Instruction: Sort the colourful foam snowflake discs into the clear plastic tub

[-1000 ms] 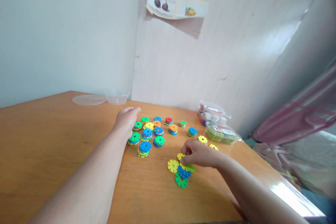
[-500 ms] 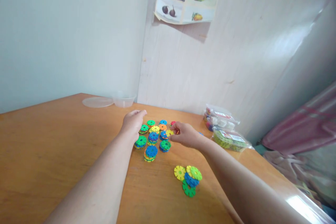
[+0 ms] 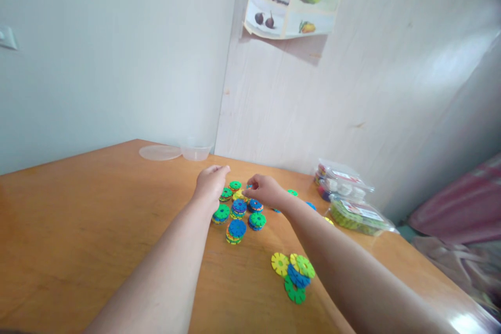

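On the table (image 3: 148, 209), several short stacks of notched plastic discs stand close together. Beside the left stacks is my left hand (image 3: 209, 185), fingers curled and thumb forward; its palm side is hidden, so anything in it does not show. Near it lie a green-topped stack (image 3: 221, 213) and a smaller green stack (image 3: 226, 194). My right hand (image 3: 265, 190) hovers over the back right stacks, fingertips pinched beside a yellow-topped stack (image 3: 239, 195); what they hold is hidden. Below it sit a blue-topped stack (image 3: 255, 205) and a green-topped stack (image 3: 257, 220). A blue-topped stack (image 3: 237, 228) is nearest me.
Loose yellow, blue and green discs (image 3: 296, 292) overlap under my right forearm. More discs, one green (image 3: 292, 193), lie beyond that forearm. Clear lidded boxes (image 3: 358, 215) stand at the right edge. A clear tub (image 3: 195, 153) and round lid (image 3: 159, 153) rest by the wall.
My right hand has moved left, from beside the stacks to above the back ones. The yellow disc in its fingers no longer shows clearly. My left hand stays by the stacks; the view has turned left.
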